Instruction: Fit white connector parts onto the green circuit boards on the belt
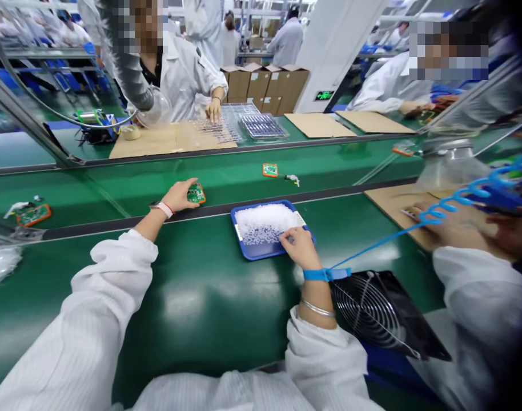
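Left hand (180,196) grips orange-rimmed green circuit board (196,194) by edges, likely safest. Right hand (298,245) at small white pieces (265,216) in blue plastic tray (253,253); cannot tell if closed.

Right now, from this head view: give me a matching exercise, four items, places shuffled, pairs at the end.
Column one
1. Bare left hand
2. Bare right hand
3. Black fan with concentric wire guard
4. Blue wrist band

Column two
A. Around the right wrist
B. Over a blue rectangular plastic tray of small white pieces
C. On a green circuit board with orange rim
D. Beside the right forearm

Pairs: 1-C, 2-B, 3-D, 4-A
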### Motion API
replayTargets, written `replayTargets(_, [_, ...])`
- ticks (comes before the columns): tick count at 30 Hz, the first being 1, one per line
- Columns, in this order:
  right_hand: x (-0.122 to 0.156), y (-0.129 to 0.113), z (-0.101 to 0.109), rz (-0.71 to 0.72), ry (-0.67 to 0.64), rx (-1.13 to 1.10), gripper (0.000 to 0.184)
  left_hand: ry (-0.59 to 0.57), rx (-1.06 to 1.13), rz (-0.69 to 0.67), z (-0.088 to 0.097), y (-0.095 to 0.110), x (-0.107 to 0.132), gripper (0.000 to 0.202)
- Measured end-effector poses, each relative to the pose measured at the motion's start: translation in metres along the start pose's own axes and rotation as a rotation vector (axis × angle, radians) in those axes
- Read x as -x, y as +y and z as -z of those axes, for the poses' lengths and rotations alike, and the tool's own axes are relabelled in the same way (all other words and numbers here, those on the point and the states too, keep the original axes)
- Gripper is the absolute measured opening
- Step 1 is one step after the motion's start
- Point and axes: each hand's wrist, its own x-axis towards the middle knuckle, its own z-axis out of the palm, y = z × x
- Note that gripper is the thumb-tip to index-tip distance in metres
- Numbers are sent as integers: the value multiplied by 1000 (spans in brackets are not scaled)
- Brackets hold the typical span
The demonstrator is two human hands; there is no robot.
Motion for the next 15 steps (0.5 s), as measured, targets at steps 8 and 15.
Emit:
replayTargets(8, [0,-1,0,19,8,0,14,88,102,126,41,-32,16,97])
replayTargets(15, [-1,4,-4,44,10,-6,16,151,680,204,65,-35,41,101])
